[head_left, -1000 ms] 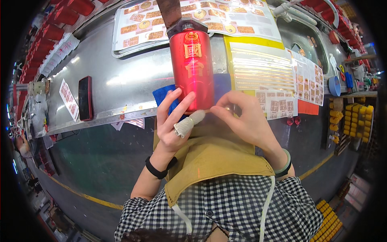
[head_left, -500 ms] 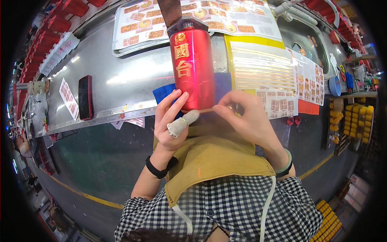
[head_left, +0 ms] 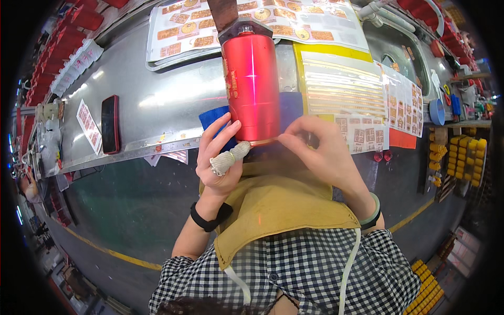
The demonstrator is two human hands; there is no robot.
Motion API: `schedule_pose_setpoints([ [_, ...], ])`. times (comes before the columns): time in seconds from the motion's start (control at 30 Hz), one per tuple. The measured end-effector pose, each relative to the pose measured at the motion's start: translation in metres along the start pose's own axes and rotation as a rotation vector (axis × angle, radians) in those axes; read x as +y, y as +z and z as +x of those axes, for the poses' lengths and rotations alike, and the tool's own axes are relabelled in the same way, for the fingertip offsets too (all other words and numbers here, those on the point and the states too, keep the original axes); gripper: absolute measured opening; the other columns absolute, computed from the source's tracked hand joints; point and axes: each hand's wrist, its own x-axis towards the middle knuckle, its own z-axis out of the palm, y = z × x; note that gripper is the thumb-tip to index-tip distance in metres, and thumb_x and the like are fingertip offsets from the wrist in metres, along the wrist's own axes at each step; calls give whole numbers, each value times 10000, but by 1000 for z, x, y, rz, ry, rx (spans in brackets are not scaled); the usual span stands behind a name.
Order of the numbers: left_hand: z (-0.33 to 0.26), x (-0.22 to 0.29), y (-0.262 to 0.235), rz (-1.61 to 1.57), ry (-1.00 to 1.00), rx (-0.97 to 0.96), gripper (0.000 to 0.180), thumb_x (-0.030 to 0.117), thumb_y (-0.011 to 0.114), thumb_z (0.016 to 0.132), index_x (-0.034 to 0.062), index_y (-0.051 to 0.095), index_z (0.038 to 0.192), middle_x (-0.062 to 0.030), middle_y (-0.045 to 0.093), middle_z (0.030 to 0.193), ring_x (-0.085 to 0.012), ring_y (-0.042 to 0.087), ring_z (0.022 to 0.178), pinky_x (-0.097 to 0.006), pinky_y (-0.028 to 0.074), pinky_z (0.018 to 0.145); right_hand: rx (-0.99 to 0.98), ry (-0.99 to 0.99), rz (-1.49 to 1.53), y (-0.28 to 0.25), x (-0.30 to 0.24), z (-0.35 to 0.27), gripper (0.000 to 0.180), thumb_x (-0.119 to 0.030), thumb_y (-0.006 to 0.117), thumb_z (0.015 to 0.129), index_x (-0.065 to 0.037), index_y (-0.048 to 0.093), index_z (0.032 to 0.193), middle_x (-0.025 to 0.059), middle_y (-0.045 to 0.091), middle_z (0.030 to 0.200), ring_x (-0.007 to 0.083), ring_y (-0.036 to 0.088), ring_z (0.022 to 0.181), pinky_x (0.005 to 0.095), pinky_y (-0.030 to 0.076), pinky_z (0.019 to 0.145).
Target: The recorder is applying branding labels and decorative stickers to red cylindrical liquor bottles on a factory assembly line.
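Observation:
A glossy red bottle [head_left: 254, 89] lies with its neck at the far end, against a dark metal holder [head_left: 245, 29]. Gold lettering [head_left: 231, 79] shows along its left side. My left hand [head_left: 218, 163] has its fingers against the bottle's lower left side. Its thumb, wrapped in a white cloth finger cover [head_left: 228, 159], presses at the near rim. A thin gold-coloured strip [head_left: 264, 142] runs along that rim toward my right hand [head_left: 320, 149], whose thumb and forefinger pinch its end. A blue cloth [head_left: 291, 111] lies underneath the bottle.
Sticker sheets [head_left: 184, 31] lie on a tray at the back. A sheet of gold strips [head_left: 341, 81] rests on a yellow board to the right, near more sticker sheets [head_left: 404, 100]. A phone [head_left: 110, 124] is on the metal bench [head_left: 163, 115] at left.
The bottle has turned, so its gold lettering has moved to the left side. The free length of strip between my hands is shorter. My left hand has shifted slightly left.

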Motion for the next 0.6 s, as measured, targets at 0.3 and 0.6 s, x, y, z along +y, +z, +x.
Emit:
schedule_pose_setpoints([
  [0.3,-2,1,2,-1,-46,51,234,-56,828,723,63,788,920,-128,749,1168,-345,700,1100,-395,603,905,-17,-2,40,-7,-10,-7,210,-172,746,941,24,693,891,53,652,721,105,558,599,280,449,562],
  [0.6,-4,-2,-2,2,-34,11,303,-41,839,734,12,770,1024,-146,748,1160,-332,703,1093,-390,583,947,-5,3,-34,-5,0,-2,233,-194,747,940,26,696,885,78,659,719,128,575,596,292,459,570],
])
